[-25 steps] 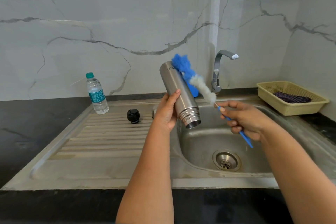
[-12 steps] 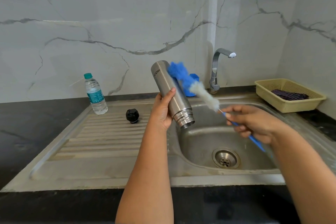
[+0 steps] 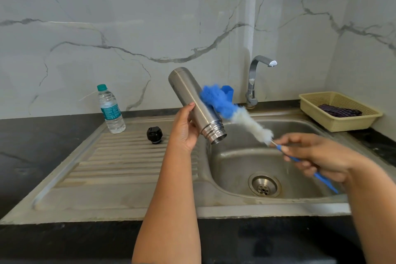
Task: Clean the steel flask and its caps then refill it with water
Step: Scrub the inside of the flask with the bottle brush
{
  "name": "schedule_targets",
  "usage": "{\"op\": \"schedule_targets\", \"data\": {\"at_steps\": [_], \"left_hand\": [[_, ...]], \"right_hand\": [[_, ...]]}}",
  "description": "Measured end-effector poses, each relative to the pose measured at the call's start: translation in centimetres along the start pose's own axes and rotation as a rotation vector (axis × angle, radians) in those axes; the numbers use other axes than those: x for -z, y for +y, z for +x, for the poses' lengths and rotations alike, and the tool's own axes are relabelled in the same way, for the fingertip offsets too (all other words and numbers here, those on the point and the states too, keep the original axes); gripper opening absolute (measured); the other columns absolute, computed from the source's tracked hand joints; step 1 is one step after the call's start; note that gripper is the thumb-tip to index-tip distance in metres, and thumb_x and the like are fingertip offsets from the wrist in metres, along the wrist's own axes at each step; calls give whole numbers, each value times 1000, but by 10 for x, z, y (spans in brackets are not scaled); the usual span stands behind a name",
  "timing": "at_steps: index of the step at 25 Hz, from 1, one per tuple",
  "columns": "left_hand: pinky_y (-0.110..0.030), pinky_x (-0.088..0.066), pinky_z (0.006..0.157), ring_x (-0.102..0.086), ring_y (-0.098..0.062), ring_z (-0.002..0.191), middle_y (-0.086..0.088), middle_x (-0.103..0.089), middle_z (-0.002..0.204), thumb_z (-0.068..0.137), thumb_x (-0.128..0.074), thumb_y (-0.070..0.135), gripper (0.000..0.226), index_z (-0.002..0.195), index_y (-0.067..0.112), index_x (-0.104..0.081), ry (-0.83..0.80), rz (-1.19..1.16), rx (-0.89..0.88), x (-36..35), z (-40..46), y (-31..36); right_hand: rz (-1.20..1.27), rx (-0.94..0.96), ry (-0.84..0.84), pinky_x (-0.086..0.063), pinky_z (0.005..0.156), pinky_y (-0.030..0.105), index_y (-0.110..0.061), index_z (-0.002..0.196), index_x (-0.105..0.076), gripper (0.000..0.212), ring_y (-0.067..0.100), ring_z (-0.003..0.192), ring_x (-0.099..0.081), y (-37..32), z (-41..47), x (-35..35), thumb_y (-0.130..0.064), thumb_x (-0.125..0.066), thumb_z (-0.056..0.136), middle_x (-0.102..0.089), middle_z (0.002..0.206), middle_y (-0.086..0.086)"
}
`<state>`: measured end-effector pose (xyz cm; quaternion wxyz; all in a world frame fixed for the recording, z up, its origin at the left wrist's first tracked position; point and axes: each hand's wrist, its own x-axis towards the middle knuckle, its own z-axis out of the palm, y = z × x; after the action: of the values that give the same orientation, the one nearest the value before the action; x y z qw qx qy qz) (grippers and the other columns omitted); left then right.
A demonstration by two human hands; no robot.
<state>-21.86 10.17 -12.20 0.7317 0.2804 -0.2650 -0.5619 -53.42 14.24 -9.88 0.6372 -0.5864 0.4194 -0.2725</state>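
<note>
Flask (image 3: pixel 194 105) tipped mouth-down over sink (image 3: pixel 235 156) in L hand (image 3: pixel 184 130) grip, R hand (image 3: pixel 317 154) clamping brush (image 3: pixel 235 113), now drawn lower along outside — scrubbing ongoing.

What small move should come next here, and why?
Probably draw the bottle brush back and aim its tip into the flask mouth. The left hand holds the flask tilted, open mouth down over the sink; the right hand has the brush lying outside along its body.

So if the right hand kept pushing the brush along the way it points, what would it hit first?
Probably the steel flask: the right hand aims the brush up-left along its side, though depth is unclear.
</note>
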Motion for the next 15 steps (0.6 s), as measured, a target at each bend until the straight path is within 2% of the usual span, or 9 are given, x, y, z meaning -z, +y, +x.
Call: {"op": "schedule_targets", "data": {"at_steps": [2,4,6,8,10,12,14,15], "left_hand": [[-57,-46,103,-56,-37,126,-21,-60,132,76,-79,25,72,138,4,-47,-19,28,11,-6,-3,-3],[-56,-47,102,-59,-35,123,-18,-63,125,74,-78,26,71,135,5,-49,2,26,18,-10,-5,-5],[-54,-49,101,-62,-32,116,-14,-65,118,72,-78,27,70,133,6,-51,41,3,12,-7,-3,-3],[-53,-50,100,-61,-31,116,-15,-64,122,74,-78,28,72,137,6,-50,58,-12,3,-4,-1,0],[-55,-50,99,-62,-33,118,-17,-63,127,77,-78,31,71,137,7,-49,54,-32,3,0,1,2],[-50,-56,91,-66,-31,109,-18,-64,122,78,-79,34,71,136,8,-49,39,41,6,0,-2,5],[-44,-58,81,-68,-30,101,-20,-64,121,76,-82,34,75,136,6,-48,20,152,30,-3,-5,5],[-43,-58,81,-67,-30,102,-20,-64,121,75,-82,32,74,135,5,-48,9,181,43,-6,-6,3]], "right_hand": [[47,89,53,-29,35,16,-10,107,-64,17,6,44,-34,-10,29,-23,-7,-57,92,-53,74,7],[106,109,75,-29,35,16,-11,106,-62,14,5,44,-34,-16,52,-39,-7,-54,96,-52,75,7],[113,86,54,-28,35,16,-11,107,-63,15,6,45,-33,-11,48,-36,-7,-54,95,-52,74,6],[57,48,17,-26,36,16,-8,108,-63,19,7,45,-31,3,24,-17,-9,-58,90,-52,72,7],[32,-26,-39,-26,36,17,-4,110,-63,33,8,46,-29,16,-5,5,-14,-71,79,-52,73,10],[2,-86,-51,-26,36,17,-3,110,-64,43,9,45,-29,19,-18,18,-15,-79,71,-52,74,12],[-19,-45,-17,-26,36,17,-5,109,-65,33,8,45,-30,10,-6,10,-11,-71,77,-52,74,10],[0,4,12,-26,36,16,-6,109,-64,26,7,45,-31,2,8,0,-9,-63,83,-51,73,9]]}}
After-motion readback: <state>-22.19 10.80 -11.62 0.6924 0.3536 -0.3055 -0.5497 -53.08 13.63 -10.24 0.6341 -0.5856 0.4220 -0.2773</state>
